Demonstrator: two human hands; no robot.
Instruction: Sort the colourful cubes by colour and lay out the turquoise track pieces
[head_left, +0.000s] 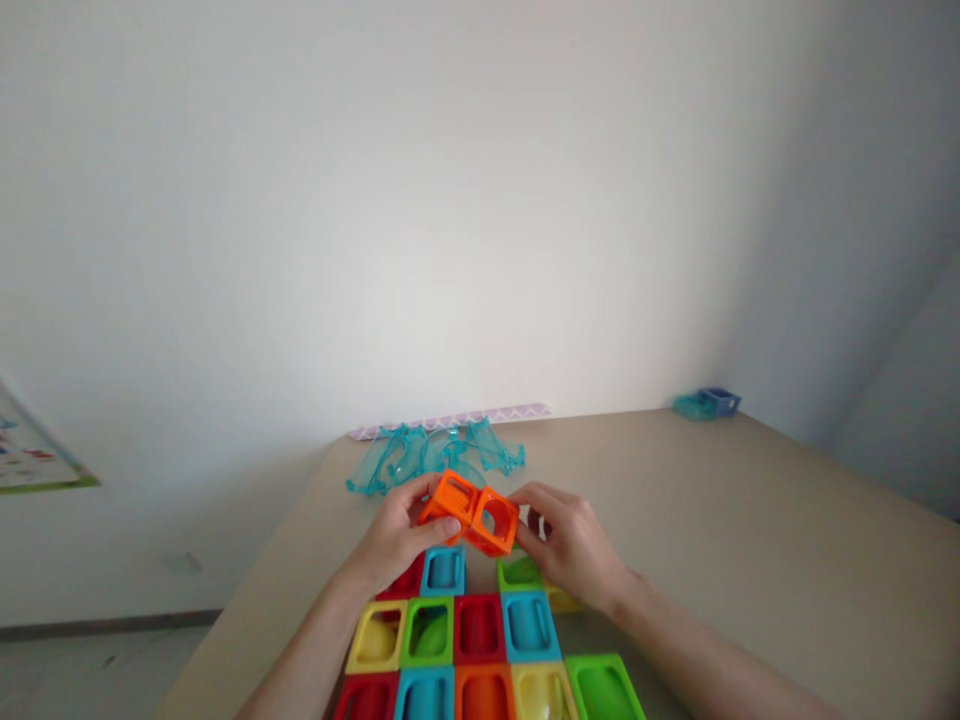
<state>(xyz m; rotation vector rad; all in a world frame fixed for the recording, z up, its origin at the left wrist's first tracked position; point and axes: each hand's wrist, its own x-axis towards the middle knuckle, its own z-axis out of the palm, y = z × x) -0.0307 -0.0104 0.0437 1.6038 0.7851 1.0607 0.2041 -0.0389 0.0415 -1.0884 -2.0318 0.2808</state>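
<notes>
Two orange hollow toy blocks (491,520), joined side by side, are held up above the other blocks. My left hand (405,528) grips the left one, its thumb across the front and fingers behind. At the right one's far side, my right hand (564,535) closes thumb and fingers on the edge. Beneath both hands lie rows of hollow blocks in red (478,628), blue (529,626), green (429,632) and yellow (377,638), set edge to edge. A gap in the back row sits between a blue and a green block. A yellow piece is partly hidden under my right hand.
Several clear teal track pieces (435,452) lie at the back of the beige table (675,500). Behind them a patterned purple strip (457,418) runs along the wall. A dark blue block (720,402) and a teal piece (694,406) sit at the far right corner.
</notes>
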